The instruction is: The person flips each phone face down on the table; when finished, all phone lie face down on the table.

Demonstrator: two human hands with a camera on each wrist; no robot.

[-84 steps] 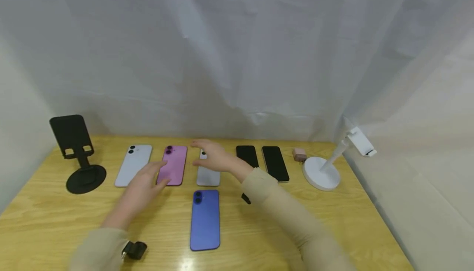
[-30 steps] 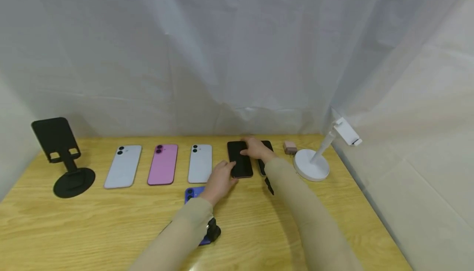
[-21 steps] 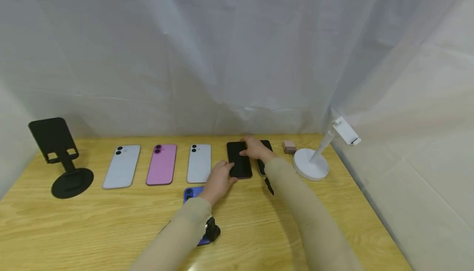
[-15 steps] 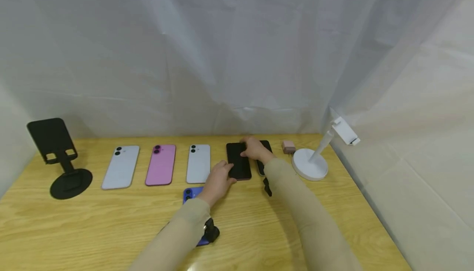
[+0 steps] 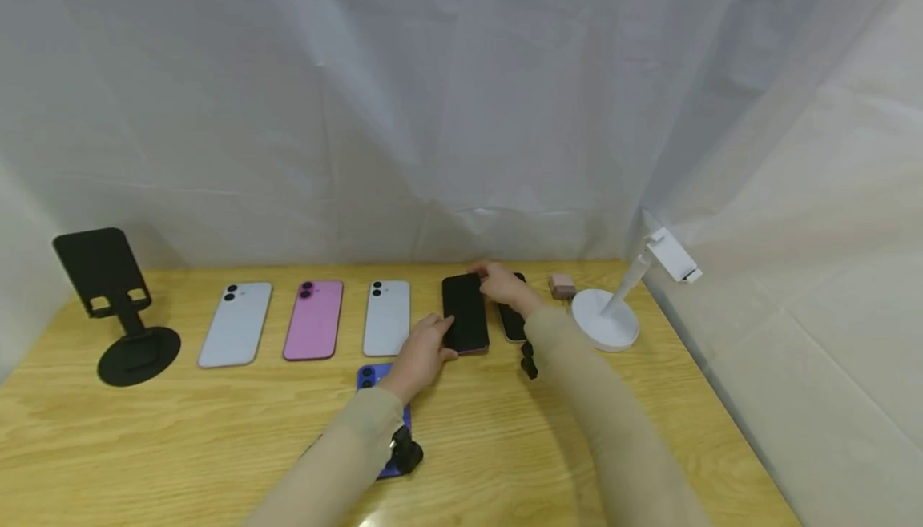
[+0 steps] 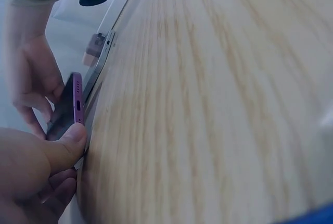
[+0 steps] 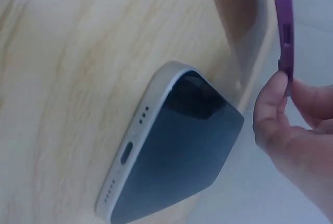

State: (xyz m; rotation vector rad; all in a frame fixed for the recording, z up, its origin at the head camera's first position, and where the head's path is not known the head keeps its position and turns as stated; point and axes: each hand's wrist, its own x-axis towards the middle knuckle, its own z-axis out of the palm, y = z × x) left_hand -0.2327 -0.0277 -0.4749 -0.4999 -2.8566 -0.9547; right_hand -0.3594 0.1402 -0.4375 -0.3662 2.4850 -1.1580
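Note:
A smartphone (image 5: 465, 313) with a black screen facing up and a purple edge (image 7: 284, 21) is between both hands at the back of the table. My left hand (image 5: 421, 352) pinches its near left corner, thumb (image 6: 76, 133) on the edge beside the charging port. My right hand (image 5: 505, 285) pinches the far right corner; in the right wrist view, finger and thumb meet on the purple edge. That edge stands off the wood in both wrist views. Just right of it, a silver-edged smartphone (image 7: 177, 140) lies screen up, partly covered by my right hand in the head view.
Leftward in a row lie a white phone (image 5: 387, 319), a pink phone (image 5: 313, 320) and another white phone (image 5: 235, 325). A blue phone (image 5: 365, 376) lies under my left forearm. A black stand (image 5: 139, 355) is far left; a pink charger (image 5: 562, 286) and white stand (image 5: 604, 327) are right.
Both hands have moved right from the pink and white phones to the purple-edged phone. Lately my right hand has slid off its screen to the far right corner.

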